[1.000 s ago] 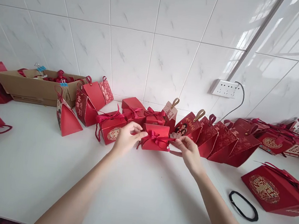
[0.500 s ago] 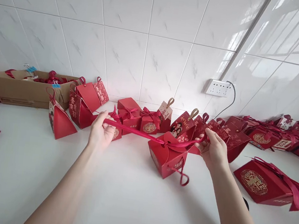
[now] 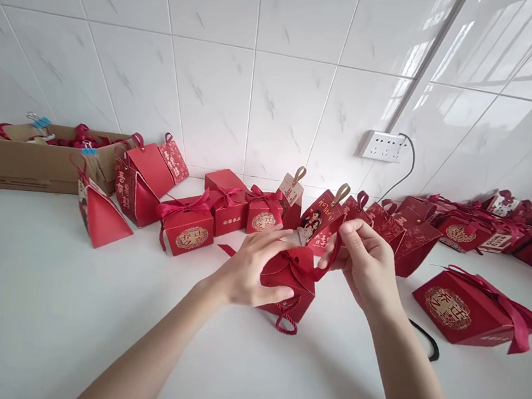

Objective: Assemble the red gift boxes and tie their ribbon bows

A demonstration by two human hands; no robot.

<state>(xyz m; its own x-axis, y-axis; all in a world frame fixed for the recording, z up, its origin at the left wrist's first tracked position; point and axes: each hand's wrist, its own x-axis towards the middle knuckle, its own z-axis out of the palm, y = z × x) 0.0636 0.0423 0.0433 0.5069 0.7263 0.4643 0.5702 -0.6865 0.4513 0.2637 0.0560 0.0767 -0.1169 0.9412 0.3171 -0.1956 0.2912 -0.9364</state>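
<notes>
A small red gift box (image 3: 301,287) stands on the white tabletop between my hands. Its top flaps are folded together, with a red ribbon (image 3: 292,260) knotted over them and a twisted cord handle (image 3: 287,325) hanging down the front. My left hand (image 3: 258,266) grips the box from the left, thumb on the front face and fingers reaching over toward the back. One ribbon end (image 3: 226,249) sticks out to the left behind that hand. On the right, my right hand (image 3: 360,255) pinches the other ribbon end between thumb and fingers, close to the box's upper corner.
Several red boxes with bows (image 3: 190,232) line the wall. A cardboard box (image 3: 43,168) of ribbons and clips stands at far left. A bow-tied box (image 3: 469,312) lies at right, near a black loop (image 3: 429,343). Above is a power strip (image 3: 386,147).
My left hand has let go of the stretched ribbon and moved right onto the gift box. The box has turned, its cord handle now facing front. My right hand still pinches its ribbon end.
</notes>
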